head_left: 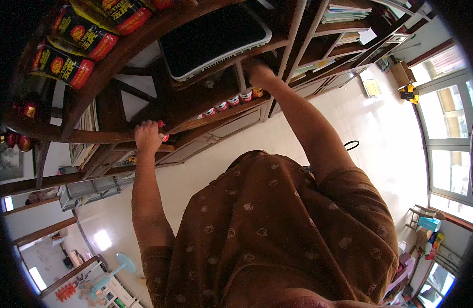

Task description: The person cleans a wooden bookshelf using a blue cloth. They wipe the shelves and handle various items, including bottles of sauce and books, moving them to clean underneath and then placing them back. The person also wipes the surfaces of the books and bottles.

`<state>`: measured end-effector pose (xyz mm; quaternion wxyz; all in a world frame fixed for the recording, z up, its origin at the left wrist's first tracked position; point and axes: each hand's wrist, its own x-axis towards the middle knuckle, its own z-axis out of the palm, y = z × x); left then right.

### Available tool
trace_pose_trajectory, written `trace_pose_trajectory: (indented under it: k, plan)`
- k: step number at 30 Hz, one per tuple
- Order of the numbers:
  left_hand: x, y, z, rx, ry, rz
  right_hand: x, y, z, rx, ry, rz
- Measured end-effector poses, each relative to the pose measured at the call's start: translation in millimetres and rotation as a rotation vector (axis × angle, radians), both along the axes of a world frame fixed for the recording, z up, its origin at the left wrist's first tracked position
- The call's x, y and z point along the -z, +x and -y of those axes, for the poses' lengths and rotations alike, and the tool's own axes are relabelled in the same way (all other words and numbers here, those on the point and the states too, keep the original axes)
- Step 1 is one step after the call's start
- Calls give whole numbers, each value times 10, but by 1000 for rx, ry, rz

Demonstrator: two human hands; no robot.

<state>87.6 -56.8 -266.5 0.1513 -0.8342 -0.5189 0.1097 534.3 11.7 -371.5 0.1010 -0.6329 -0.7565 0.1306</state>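
Observation:
My left hand [147,137] rests on the curved front edge of a dark wooden shelf unit [105,136], its fingers wrapped over the wood. Small red objects show just beside its fingertips. My right hand [262,74] reaches into a shadowed compartment beside a short wooden divider [240,77]; its fingers are hidden in the dark, and so is anything they may touch. Above and left of that hand lies a closed laptop [217,40] with a black lid and a silver edge with ports. Below it stands a row of red-and-white cans [233,101].
Shiny black, yellow and red drink packs [72,61] stand on the upper left shelf. Books and papers [346,14] fill compartments at upper right. Cabinet doors [236,125] run beneath. Farther off are a cardboard box [402,74], windows [448,123] and a light-blue fan [124,263].

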Motion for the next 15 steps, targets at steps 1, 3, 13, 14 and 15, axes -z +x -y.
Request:
trace_pose_trajectory:
  k: [1,3,13,14,15]
  plan:
    - [-13,0,17,7,9,3,-36,-27,120,60,27,-1]
    - [-21,-5,46,1,16,13,-130,-101,311,119,78,68]
    - [3,-11,77,10,38,4,-1002,96,1257,61,460,-395]
    - [-21,-9,95,-4,31,1,-1226,80,1354,93,612,-498]
    - [-30,6,93,-11,25,-4,-1445,88,1375,174,774,-462]
